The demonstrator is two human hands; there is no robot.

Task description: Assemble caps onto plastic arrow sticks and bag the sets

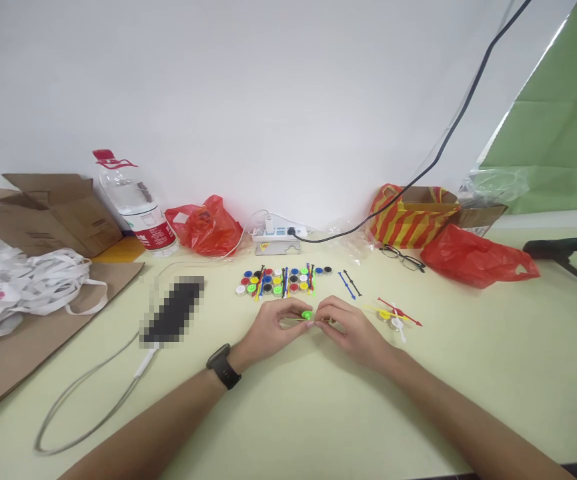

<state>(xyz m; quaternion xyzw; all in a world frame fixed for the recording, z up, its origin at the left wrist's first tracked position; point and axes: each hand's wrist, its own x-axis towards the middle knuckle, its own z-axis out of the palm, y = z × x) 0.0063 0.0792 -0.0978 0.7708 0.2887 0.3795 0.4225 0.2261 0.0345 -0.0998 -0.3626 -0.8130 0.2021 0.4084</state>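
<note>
My left hand (278, 325), with a dark watch on its wrist, is closed in a pinch on a small bright green plastic spinner (307, 315) with a round knob and a thin arrow. My right hand (345, 328) meets it fingertip to fingertip, closed on the spinner's right side; the fingers hide much of the piece. Beyond my hands lie rows of coloured round caps (294, 279) on clear bases, with bundles of coloured plastic arrows (285, 283) among them. Right of my right hand are a red arrow (408, 315), a yellow cap (384, 315) and a white cap (397, 324).
A blue arrow (347, 285) lies beyond my right hand. Against the wall stand a power strip (281, 231), a water bottle (141, 207) and red bags (207, 227). Glasses (403, 258) sit at right. A cabled, blurred dark device (174, 313) lies left, near white straps (48, 287).
</note>
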